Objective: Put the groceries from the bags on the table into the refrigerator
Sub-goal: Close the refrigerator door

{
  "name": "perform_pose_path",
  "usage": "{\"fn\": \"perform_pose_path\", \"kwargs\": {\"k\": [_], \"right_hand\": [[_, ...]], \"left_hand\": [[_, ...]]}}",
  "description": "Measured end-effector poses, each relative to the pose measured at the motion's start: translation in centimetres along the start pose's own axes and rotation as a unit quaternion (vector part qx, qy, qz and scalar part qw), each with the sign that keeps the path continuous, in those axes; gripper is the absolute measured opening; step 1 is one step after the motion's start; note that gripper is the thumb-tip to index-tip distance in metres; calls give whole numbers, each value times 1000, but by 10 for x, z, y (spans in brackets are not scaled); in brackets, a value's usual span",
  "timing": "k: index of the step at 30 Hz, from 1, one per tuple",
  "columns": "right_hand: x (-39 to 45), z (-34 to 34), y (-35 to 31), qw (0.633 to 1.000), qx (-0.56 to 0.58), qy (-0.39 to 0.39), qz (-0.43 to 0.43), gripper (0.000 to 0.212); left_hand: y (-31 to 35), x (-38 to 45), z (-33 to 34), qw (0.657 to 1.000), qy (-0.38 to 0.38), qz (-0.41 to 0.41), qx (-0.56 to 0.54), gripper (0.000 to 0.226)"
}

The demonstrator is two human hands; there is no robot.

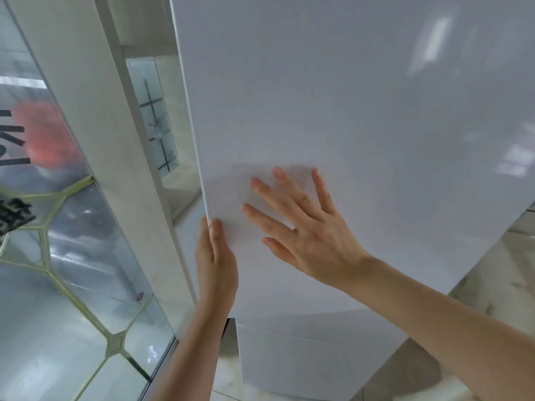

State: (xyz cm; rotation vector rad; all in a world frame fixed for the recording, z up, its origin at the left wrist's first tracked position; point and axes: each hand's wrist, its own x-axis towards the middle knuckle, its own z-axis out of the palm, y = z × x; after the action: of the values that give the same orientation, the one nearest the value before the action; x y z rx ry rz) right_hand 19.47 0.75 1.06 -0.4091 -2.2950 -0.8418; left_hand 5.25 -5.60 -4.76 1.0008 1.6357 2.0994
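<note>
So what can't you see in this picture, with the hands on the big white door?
All in the head view:
- Inside of the refrigerator: hidden behind its white door.
- Left hand: fingertips wrapped round the door's edge, out of sight.
- Right hand: its palm lies flat against the door.
- Bags, groceries, table: outside the frame.
- Red shape behind the patterned glass: too blurred to name.

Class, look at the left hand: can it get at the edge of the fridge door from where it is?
Probably yes: the left hand already has its fingers around the fridge door edge, with nothing between them.
</note>
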Motion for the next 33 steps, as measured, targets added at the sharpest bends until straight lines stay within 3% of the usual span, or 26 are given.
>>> {"fn": "perform_pose_path", "kwargs": {"k": [10,21,33], "right_hand": [[32,51,30,994,-113,-2,-8,53],[39,74,50,989,-133,-57,-11,62],[42,78,46,992,-120,-43,10,49]], "left_hand": [[-17,55,22,996,-43,-36,-65,36],[-47,83,36,996,-84,-22,-37,38],[-46,89,33,991,-119,-37,-52,34]]}}
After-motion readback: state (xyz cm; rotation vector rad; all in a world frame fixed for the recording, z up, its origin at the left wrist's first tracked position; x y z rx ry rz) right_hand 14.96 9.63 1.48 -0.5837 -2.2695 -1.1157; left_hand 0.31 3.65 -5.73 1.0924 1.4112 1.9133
